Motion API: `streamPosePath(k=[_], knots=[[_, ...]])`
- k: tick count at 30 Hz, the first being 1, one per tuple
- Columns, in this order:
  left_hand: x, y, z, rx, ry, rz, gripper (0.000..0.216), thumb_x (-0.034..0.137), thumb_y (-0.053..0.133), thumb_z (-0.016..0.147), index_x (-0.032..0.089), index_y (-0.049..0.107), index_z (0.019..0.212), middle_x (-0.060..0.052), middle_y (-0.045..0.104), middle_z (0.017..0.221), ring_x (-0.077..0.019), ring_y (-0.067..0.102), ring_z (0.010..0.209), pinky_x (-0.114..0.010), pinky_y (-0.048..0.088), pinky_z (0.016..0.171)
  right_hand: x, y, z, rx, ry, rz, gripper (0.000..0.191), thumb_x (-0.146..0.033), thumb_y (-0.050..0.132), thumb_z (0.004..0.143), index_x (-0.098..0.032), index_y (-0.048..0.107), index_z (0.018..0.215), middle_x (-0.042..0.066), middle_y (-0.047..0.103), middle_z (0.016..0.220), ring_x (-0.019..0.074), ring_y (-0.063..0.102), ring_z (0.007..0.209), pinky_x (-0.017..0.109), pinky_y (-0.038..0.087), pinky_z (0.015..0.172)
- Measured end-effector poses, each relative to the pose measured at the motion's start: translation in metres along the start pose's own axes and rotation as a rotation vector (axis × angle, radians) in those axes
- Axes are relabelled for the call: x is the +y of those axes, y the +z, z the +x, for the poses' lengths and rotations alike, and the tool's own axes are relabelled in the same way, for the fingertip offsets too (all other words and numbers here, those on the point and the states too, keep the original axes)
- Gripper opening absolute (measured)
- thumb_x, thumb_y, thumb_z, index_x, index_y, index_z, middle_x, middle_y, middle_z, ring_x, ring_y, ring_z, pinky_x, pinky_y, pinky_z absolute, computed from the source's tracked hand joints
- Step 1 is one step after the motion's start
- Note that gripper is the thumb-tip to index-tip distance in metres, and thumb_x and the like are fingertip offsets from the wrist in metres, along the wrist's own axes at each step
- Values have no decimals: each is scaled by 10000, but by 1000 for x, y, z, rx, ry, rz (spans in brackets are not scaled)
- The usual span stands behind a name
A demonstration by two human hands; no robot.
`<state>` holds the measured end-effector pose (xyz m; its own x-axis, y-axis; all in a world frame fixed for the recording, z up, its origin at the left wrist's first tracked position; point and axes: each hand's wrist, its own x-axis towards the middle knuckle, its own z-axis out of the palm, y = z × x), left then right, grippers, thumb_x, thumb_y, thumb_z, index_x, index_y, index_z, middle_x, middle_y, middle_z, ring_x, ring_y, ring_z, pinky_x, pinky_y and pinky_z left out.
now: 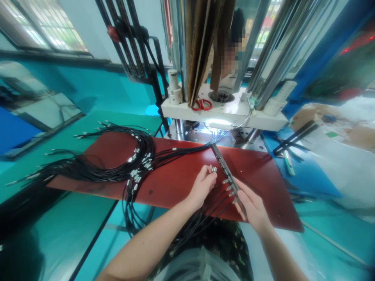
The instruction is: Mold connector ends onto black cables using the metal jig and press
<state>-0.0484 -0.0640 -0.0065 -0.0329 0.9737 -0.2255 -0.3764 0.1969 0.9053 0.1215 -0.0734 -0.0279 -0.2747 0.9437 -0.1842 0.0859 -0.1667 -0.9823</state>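
My left hand (202,186) is closed in a pinch on some cable ends with small metal connectors (213,169), just left of a slotted metal bar (223,164). My right hand (254,206) grips the near end of this bar, its fingers along the right side. Several cable connectors (231,189) sit in the bar's lower slots, with thin black cables (215,205) running from them toward my lap. The bar slants across a reddish-brown board (181,175), its far end near the press. How many connectors the left hand holds cannot be made out.
A large bundle of black cables (146,144) with white tags lies on the board's left. Beyond the board stands a white press (199,113) with red-handled scissors (202,104) on it; more cables (215,136) reach under its plate. Tools (288,162) lie right on a blue surface.
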Motion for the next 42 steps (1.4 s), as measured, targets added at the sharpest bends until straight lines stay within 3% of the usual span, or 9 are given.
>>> streamPosePath(k=[6, 11, 20, 24, 29, 33, 37, 40, 42], knots=[[-8, -1, 3, 5, 10, 168, 246, 367, 555, 726, 160, 449, 645, 74, 357, 506, -45, 284, 454, -180, 236, 458, 0, 1, -1, 35, 10, -4, 574, -505, 517, 796, -176, 469, 1263, -59, 418, 435, 77, 335, 327, 188, 307, 306], [-4, -1, 6, -17, -42, 131, 260, 385, 567, 712, 142, 514, 636, 72, 354, 473, -43, 273, 434, -188, 220, 451, 0, 1, 0, 10, 3, -9, 564, -502, 524, 798, -190, 477, 1265, -62, 404, 419, 70, 331, 325, 177, 299, 307], [-5, -6, 14, 9, -4, 210, 207, 302, 562, 688, 150, 465, 585, 75, 324, 428, -39, 247, 403, -184, 189, 421, 1, 3, 1, -6, 7, -27, 620, -547, 543, 766, -191, 486, 1269, -53, 397, 434, 86, 346, 347, 199, 326, 321], [-8, -4, 17, -27, 12, 206, 232, 320, 555, 689, 148, 454, 570, 57, 362, 475, -51, 281, 446, -190, 227, 452, 3, 3, 1, 33, 8, -30, 627, -556, 522, 772, -178, 484, 1271, -56, 385, 423, 91, 350, 346, 201, 334, 320], [-10, -6, 21, -22, 146, 326, 235, 301, 515, 724, 150, 435, 563, 45, 392, 529, -70, 334, 521, -198, 278, 521, 8, 1, 4, -55, -29, -140, 579, -508, 508, 802, -213, 449, 1297, -31, 471, 502, 103, 403, 401, 217, 385, 378], [-2, -10, 22, -81, 112, 368, 232, 330, 505, 749, 145, 496, 608, 38, 435, 536, -75, 365, 511, -202, 297, 519, 5, 2, 5, -36, -7, -85, 551, -480, 485, 831, -193, 433, 1299, -53, 418, 463, 86, 353, 370, 199, 338, 348], [10, -15, 23, -85, 84, 256, 279, 410, 495, 772, 144, 561, 722, 11, 512, 612, -83, 438, 549, -195, 318, 504, -5, 4, 2, 92, 16, 3, 583, -494, 522, 802, -172, 454, 1284, -59, 404, 430, 79, 313, 328, 195, 303, 303], [12, -18, 23, 48, 34, 2, 262, 438, 491, 778, 178, 509, 809, 80, 345, 482, -51, 289, 403, -178, 228, 401, -9, 4, 1, 114, 23, 40, 596, -502, 544, 785, -175, 470, 1278, -49, 424, 425, 80, 327, 324, 195, 310, 292], [8, -18, 22, 60, 1, -154, 222, 408, 517, 767, 202, 452, 818, 105, 253, 462, -44, 198, 368, -171, 153, 367, -9, 4, 0, 103, 25, 56, 615, -516, 557, 770, -171, 480, 1273, -39, 447, 432, 84, 353, 327, 197, 332, 294]])
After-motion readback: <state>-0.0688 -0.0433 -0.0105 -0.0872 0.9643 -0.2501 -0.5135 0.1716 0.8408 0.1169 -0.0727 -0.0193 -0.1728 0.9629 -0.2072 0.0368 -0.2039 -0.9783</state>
